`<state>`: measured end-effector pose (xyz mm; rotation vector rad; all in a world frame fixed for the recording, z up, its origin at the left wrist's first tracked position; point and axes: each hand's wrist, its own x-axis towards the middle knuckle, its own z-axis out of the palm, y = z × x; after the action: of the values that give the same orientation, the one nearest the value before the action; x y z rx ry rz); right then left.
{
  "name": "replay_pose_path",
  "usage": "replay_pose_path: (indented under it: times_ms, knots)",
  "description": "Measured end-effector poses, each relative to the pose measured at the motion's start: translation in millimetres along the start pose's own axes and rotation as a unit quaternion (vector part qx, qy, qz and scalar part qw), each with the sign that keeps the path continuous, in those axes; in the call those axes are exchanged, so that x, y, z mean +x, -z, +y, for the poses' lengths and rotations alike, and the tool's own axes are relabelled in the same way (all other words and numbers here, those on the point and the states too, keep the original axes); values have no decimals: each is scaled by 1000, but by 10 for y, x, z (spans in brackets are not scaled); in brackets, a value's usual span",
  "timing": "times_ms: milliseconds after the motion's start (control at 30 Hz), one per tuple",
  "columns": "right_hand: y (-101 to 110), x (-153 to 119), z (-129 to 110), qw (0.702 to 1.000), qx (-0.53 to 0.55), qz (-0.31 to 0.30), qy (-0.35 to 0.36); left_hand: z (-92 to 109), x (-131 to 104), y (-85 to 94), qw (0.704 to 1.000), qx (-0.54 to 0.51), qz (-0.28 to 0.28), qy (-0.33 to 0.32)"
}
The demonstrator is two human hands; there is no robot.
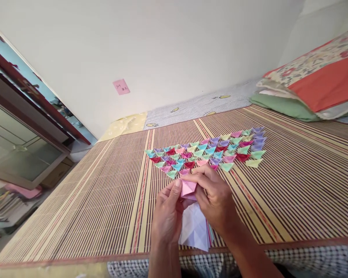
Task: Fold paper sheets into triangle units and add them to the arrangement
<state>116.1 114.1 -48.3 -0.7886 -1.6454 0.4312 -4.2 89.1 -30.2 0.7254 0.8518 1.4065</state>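
Between my two hands is a partly folded piece of pink origami paper, held above the striped mat. My left hand pinches its left side, thumb on top. From the right, my right hand grips the upper edge with bent fingers; some fingertips are hidden. Under my hands lies a stack of creased paper sheets, a pale lilac one on top and coloured edges showing at its right. Just beyond my hands, many small folded paper boats in several colours stand in rows.
The striped bamboo mat covers the bed up to the white wall. Folded bedding is piled at the back right. A pink note is stuck to the wall. A glass-panelled door stands at the left.
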Motion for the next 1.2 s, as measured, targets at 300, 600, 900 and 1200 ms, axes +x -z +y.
replay_pose_path:
  times_ms: [300,600,900,1200]
  knots:
    - [121,64,-22,993,50,-106,-12,-15,42,92,1000,-10,18,-8]
    - [181,73,-28,972,129,-93,-173,-74,59,170,983,29,124,-136]
    - [151,117,-108,982,84,-99,-137,-98,14,134,981,109,99,-127]
    - [127,67,-140,991,45,-108,-68,-73,-60,50,927,332,76,-161]
